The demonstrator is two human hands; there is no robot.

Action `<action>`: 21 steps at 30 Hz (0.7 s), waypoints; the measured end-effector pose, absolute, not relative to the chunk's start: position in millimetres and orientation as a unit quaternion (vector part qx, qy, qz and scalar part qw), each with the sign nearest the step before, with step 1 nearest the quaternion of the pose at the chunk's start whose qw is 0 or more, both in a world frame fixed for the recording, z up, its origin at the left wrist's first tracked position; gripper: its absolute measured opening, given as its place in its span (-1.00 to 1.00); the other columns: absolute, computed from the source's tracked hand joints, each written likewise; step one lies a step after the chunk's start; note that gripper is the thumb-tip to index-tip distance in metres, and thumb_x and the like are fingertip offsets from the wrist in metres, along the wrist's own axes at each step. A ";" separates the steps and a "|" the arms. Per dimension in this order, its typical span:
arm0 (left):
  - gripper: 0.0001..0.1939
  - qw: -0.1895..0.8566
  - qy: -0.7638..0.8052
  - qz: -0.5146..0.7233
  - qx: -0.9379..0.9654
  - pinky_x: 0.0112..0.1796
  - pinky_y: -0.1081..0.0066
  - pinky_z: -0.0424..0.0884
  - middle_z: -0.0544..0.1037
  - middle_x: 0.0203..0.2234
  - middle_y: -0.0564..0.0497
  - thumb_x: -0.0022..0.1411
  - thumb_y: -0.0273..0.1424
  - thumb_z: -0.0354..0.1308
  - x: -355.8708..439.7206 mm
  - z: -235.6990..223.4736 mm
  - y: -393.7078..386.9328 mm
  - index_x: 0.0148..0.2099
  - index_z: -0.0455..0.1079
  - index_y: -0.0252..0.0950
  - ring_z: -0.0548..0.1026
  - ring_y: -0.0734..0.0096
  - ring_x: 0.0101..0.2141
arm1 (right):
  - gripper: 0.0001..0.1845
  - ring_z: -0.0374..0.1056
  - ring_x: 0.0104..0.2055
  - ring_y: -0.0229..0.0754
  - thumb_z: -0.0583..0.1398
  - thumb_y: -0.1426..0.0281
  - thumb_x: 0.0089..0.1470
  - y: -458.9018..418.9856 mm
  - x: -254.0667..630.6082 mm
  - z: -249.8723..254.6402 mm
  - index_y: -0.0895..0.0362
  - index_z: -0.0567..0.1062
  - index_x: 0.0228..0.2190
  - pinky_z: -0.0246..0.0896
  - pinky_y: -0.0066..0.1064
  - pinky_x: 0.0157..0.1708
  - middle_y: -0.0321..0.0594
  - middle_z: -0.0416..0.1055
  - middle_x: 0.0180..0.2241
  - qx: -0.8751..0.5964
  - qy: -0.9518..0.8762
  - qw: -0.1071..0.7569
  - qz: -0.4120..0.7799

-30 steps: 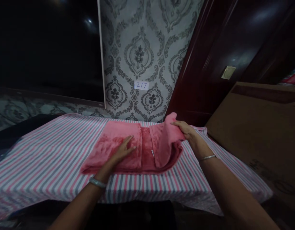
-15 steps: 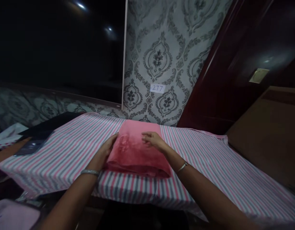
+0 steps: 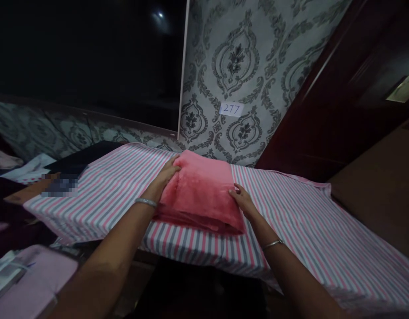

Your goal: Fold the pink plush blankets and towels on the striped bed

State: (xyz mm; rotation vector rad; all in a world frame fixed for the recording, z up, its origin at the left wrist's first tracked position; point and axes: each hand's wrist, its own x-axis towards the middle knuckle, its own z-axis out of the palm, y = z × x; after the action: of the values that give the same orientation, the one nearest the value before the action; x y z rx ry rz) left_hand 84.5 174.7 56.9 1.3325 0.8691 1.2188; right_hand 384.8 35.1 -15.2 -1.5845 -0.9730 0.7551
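Resting along the left side of the folded coral-pink plush blanket (image 3: 204, 190), your left hand (image 3: 167, 173) lays its fingers and thumb over the edge of the pile. You can see the top of that hand well enough, but whether its grip is pinched on any layer or simply lying flat I cannot tell. Your right hand (image 3: 243, 200) is at the opposite side, its grip apart: the thumb and forefinger stand slightly open at the right edge, with the thumb seeming to touch the plush, though the dim light makes the contact hard to judge.

The blanket sits between your hands, close to the near edge of the tabletop (image 3: 304, 230), which is covered with a pink, white and grey striped cloth (image 3: 105, 190). Its upper face lies fairly smooth, lighter at the far end, and the stacked layers show along the side facing you, where they part a little towards your right.

You wear a pale rounded bangle (image 3: 145, 202) on your left wrist and a thin silver-coloured bracelet (image 3: 272, 244) on your right. Behind the tabletop you face grey damask-patterned wallpaper (image 3: 236, 62) bearing a small white paper label (image 3: 231, 109) marked 277, with a large black screen (image 3: 85, 57) to its left and a glossy dark red panel (image 3: 310, 128) to its right. A plain brown surface (image 3: 380, 186) rises beyond the tabletop's right side.
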 end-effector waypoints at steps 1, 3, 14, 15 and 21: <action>-0.42 0.525 0.389 0.511 0.558 0.06 0.27 0.42 0.65 -0.14 -0.04 -0.19 -0.50 0.29 80.1 54.2 174.6 0.00 0.51 -0.29 0.51 0.08 0.03 | -0.13 0.47 -0.07 -0.07 0.32 0.10 -0.13 35.0 384.9 -17.4 0.17 0.34 0.19 0.38 -0.28 -0.05 -0.09 0.50 -0.04 -0.662 -0.403 0.544 0.320; -0.52 0.507 0.445 0.492 0.551 0.00 0.25 0.45 0.66 -0.27 -0.04 -0.19 -0.48 0.29 69.5 44.9 172.1 -0.10 0.53 -0.31 0.55 0.06 -0.05 | -0.16 0.47 -0.10 -0.09 0.34 0.08 -0.15 30.4 385.7 -21.3 0.15 0.39 0.14 0.38 -0.28 -0.06 -0.14 0.50 -0.09 -0.659 -0.394 0.550 0.329; -0.42 0.483 0.537 0.430 0.542 0.04 0.14 0.42 0.62 -0.14 -0.26 -0.23 -0.24 0.50 47.7 32.0 182.6 -0.12 0.50 -0.35 0.52 -0.14 0.02 | -0.32 0.46 0.03 0.01 0.38 0.05 -0.12 -30.8 348.8 -12.3 0.07 0.45 0.00 0.40 -0.20 0.05 -0.12 0.51 0.03 -0.549 -0.325 0.587 0.499; -0.38 0.488 0.537 0.423 0.543 0.03 0.13 0.43 0.62 -0.12 -0.29 -0.23 -0.20 0.51 48.1 34.2 183.1 -0.11 0.50 -0.36 0.53 -0.14 0.02 | -0.32 0.47 0.02 0.02 0.39 0.06 -0.12 -32.0 343.7 -9.7 0.08 0.44 0.00 0.40 -0.19 0.04 -0.11 0.52 0.02 -0.533 -0.335 0.589 0.506; -0.56 0.558 0.499 0.404 0.526 -0.16 0.19 0.52 0.66 -0.31 -0.17 -0.19 -0.28 0.49 56.6 47.8 165.3 -0.23 0.53 -0.33 0.60 0.00 -0.18 | -0.45 0.51 -0.23 -0.07 0.39 0.31 -0.32 -16.6 341.6 8.8 0.13 0.49 -0.19 0.43 -0.31 -0.21 -0.22 0.59 -0.26 -0.551 -0.373 0.586 0.463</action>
State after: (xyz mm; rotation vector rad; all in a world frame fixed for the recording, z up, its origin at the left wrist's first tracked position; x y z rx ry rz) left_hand 56.6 165.3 47.8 1.2404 1.1770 0.9539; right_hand 341.6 -16.6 8.8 -1.2839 -0.8709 1.0805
